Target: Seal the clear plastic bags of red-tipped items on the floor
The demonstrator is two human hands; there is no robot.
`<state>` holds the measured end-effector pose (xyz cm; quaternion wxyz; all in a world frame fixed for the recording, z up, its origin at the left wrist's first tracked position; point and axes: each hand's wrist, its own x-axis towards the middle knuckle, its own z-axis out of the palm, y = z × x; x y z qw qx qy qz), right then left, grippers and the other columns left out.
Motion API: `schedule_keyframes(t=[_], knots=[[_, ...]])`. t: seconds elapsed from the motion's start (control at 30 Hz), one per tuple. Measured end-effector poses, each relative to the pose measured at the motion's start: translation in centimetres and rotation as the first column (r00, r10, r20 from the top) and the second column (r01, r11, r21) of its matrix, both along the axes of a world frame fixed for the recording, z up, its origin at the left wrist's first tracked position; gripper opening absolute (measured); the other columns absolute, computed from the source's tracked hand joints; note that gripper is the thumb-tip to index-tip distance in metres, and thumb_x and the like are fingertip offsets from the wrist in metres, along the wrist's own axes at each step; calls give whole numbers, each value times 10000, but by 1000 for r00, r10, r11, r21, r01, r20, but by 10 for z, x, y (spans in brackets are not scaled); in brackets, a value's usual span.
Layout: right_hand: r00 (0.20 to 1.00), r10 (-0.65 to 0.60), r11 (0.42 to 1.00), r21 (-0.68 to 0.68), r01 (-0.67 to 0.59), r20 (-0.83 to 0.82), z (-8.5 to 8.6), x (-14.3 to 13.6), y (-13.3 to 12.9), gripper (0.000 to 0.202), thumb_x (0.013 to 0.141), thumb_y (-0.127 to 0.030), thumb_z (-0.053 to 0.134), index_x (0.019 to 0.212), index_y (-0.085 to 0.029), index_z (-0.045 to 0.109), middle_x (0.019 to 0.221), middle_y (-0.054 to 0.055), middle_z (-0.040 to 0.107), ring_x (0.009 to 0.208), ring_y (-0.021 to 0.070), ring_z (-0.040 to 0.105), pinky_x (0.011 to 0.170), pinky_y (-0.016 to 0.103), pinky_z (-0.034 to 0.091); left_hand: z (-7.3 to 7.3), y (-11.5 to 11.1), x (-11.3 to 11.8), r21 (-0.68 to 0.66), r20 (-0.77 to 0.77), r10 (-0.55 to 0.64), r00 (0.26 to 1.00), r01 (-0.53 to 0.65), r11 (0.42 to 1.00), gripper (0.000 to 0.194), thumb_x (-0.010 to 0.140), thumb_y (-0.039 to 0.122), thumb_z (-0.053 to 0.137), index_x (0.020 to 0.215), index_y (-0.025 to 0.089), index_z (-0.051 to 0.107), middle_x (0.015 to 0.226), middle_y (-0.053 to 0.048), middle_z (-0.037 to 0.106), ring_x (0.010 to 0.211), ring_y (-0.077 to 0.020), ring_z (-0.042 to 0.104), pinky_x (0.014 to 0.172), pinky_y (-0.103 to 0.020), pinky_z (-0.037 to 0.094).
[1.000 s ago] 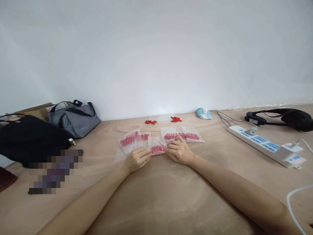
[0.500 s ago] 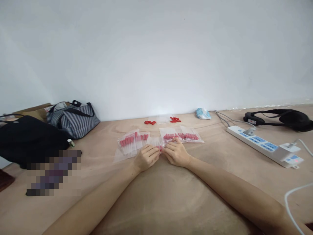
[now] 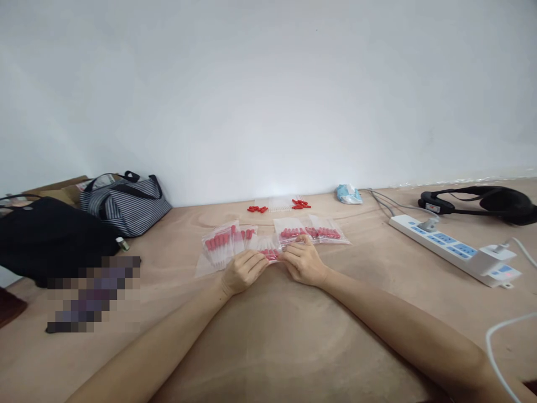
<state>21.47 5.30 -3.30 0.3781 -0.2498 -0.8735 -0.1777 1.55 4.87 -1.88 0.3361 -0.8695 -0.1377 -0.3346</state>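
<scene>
Head view, looking down at a tan wooden table against a plain white wall. Both hands meeting mid-table over one small clear bag of red pieces: left hand with fingers curled and pinching the bag's left end, right hand doing the same on the right end, fingertips of both almost touching. Bag flat on the table, right between the two hands, mostly covered by fingers. Just left and a bit farther, a fanned pile of filled bags; just right and farther, another few filled bags lying side by side. Farther still, near the wall, two little heaps of loose red pieces with some empty clear bags between them. Small blue-white packet off to the right of those. Far right: white power strip with cables, and a black headset behind it. Left side: striped bag and a black bag, plus a blurred-out patch nearer, can't tell what's under it.
</scene>
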Motion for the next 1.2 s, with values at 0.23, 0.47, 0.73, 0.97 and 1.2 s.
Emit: schedule_keyframes(t=[0.23, 0.47, 0.73, 0.97, 1.2], knots=[[1000, -1, 1000, -11, 1, 4, 1, 0, -1, 181, 790, -144, 372, 724, -165, 539, 605, -5, 540, 629, 104, 456, 756, 307, 239, 1, 1, -5, 59, -84, 51, 995, -46, 997, 47, 776, 104, 507, 806, 117, 541, 735, -46, 611, 669, -136, 565, 625, -279, 477], [1000, -16, 1000, -21, 16, -10, -1, 7, 1, 180, 781, -134, 368, 717, -167, 532, 603, -10, 530, 635, 105, 458, 772, 317, 238, 4, 1, -24, 46, -128, 109, 986, -104, 993, 79, 785, 87, 478, 835, 85, 538, 767, -81, 599, 712, -164, 562, 658, -304, 466], [998, 64, 971, -229, -63, -4, -3, 6, 5, 157, 796, -110, 333, 770, -169, 476, 792, 54, 556, 722, 132, 487, 663, 268, 343, 4, -2, -41, -60, -112, 105, 988, -112, 992, 71, 795, 109, 467, 798, 111, 538, 710, -46, 584, 655, -143, 523, 623, -269, 440], [979, 96, 905, -394, -161, -181, -8, 1, 2, 98, 833, -137, 318, 867, -189, 394, 1002, 90, 533, 908, 131, 511, 752, 257, 424, 10, 8, -54, -435, 185, 463, 867, -350, 830, 203, 809, 284, 402, 785, 161, 561, 791, -53, 594, 787, -183, 531, 744, -325, 416], [998, -6, 960, -280, 22, 59, 2, -13, 26, 224, 806, -71, 283, 945, -161, 433, 1123, 108, 492, 973, 154, 495, 770, 276, 410, 21, 62, -90, -905, 34, 965, 259, -402, 140, 486, 625, 484, 558, 944, 118, 533, 991, -194, 534, 1002, -367, 465, 781, -473, 381]])
